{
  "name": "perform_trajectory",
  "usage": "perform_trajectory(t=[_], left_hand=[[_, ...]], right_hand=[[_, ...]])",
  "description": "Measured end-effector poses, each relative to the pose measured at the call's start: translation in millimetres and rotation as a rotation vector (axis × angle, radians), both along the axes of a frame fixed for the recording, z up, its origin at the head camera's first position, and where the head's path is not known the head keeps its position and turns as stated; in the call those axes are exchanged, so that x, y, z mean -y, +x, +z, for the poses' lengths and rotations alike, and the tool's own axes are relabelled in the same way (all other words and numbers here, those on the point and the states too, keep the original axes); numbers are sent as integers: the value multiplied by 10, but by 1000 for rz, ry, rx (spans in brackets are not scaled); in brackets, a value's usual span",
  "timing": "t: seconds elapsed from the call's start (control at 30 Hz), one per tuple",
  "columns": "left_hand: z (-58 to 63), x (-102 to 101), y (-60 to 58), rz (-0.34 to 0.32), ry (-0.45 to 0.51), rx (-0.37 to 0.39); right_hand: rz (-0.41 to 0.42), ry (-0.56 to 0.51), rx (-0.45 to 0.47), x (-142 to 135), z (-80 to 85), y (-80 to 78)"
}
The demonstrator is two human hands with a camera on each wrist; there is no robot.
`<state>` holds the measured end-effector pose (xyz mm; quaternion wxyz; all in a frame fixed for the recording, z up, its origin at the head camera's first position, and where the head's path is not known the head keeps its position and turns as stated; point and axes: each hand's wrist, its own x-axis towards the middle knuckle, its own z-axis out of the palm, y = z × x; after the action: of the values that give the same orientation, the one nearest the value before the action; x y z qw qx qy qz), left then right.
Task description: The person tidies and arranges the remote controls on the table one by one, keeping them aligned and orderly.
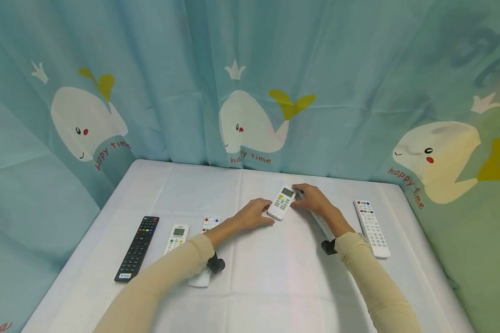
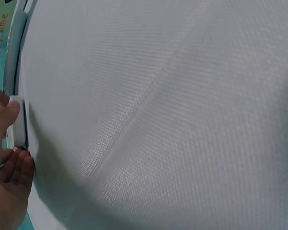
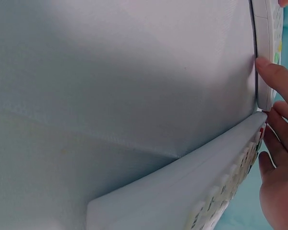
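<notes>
A small white air-conditioner remote with a grey display lies slanted near the far edge of the table, between both hands. My left hand grips its lower left part; in the left wrist view the thumb is at its side and the curled fingers are at its end. At its upper right end, my right hand holds it, thumb along the side and fingertips round the corner. A long white remote lies under the right hand, its far end close to the small one; in the head view the wrist partly covers it.
On the left lie a black remote, a white remote with a display and a long white one partly hidden by the left arm. Another white remote lies on the right. A whale-print curtain hangs behind the white table.
</notes>
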<state>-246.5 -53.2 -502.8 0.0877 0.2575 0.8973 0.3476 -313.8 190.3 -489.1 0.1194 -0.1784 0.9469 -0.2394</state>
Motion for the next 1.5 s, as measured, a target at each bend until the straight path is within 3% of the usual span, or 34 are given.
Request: perform_trajectory(t=[0.33, 0.63, 0.87, 1.33, 1.5], left_hand=[[-13, 18, -46, 31, -11, -5], [33, 63, -37, 28, 29, -23], [125, 122, 10, 23, 62, -80], [278, 242, 244, 76, 116, -11], [320, 279, 350, 101, 140, 5]], right_hand=[[89, 28, -44, 109, 81, 40], [72, 0, -61, 155, 196, 86], [39, -48, -32, 187, 258, 137], [78, -265, -115, 190, 203, 352], [63, -321, -64, 217, 200, 424]])
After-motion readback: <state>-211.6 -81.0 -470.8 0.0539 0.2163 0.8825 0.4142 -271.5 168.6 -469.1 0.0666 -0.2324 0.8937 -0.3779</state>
